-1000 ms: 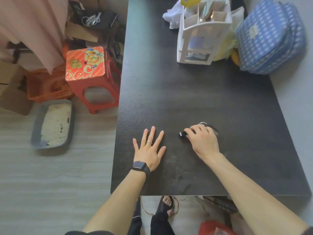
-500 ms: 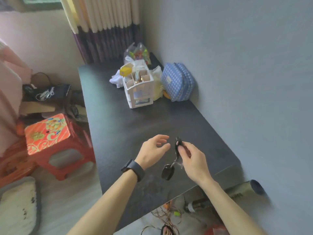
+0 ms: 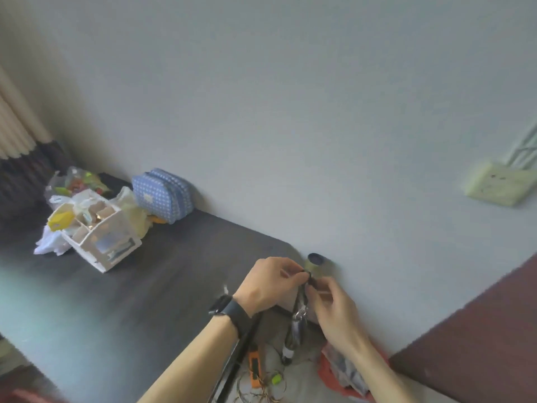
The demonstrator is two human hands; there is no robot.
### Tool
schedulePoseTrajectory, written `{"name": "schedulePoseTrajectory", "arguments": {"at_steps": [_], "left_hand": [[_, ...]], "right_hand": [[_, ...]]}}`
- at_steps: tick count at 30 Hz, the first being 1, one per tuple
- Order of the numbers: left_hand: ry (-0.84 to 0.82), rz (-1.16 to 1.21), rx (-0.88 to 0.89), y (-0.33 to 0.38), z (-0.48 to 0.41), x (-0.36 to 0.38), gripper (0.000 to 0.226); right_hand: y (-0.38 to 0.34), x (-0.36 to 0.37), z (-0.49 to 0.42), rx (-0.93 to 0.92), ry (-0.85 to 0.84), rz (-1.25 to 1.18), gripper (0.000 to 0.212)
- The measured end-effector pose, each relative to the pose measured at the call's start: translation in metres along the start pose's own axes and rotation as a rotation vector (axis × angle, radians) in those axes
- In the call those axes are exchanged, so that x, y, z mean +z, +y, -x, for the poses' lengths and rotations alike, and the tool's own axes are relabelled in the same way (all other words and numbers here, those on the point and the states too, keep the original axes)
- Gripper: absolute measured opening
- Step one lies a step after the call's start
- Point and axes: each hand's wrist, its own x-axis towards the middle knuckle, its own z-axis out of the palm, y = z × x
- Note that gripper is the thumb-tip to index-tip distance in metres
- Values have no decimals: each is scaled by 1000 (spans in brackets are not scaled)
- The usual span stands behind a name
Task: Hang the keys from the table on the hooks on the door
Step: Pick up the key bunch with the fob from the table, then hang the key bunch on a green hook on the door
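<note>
A bunch of keys (image 3: 300, 312) on a dark strap with a metal ring hangs between my two hands, off the near right corner of the dark table (image 3: 145, 286). My left hand (image 3: 270, 283), with a black watch on the wrist, pinches the top of the strap. My right hand (image 3: 331, 306) pinches the same top end from the right. A dark brown door panel (image 3: 479, 338) enters at the lower right. No hooks are in view.
On the far table stand a white organiser box (image 3: 98, 237), a blue dotted pouch (image 3: 162, 196), plastic bags and cloths. A dark roll (image 3: 318, 261) leans by the grey wall. Cables, an orange tool (image 3: 255, 365) and red cloth lie on the floor below. A wall socket (image 3: 499, 184) sits right.
My right hand lifted the keys off the table and my left hand joined it on the strap. My view swung up and right, off the table toward the wall and door.
</note>
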Motion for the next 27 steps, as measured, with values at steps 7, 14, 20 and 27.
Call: {"name": "schedulePoseTrajectory", "arguments": {"at_steps": [7, 14, 20, 27], "left_hand": [[-274, -45, 257, 114, -21, 107, 20], [-426, -87, 528, 265, -4, 239, 22], [-494, -51, 720, 398, 38, 350, 27], [-573, -112, 823, 498, 56, 449, 25]], "right_hand": [[18, -147, 73, 118, 293, -170, 11], [32, -317, 166, 17, 613, 92, 7], [43, -464, 238, -35, 722, -32, 14], [62, -583, 294, 40, 812, -226, 33]]}}
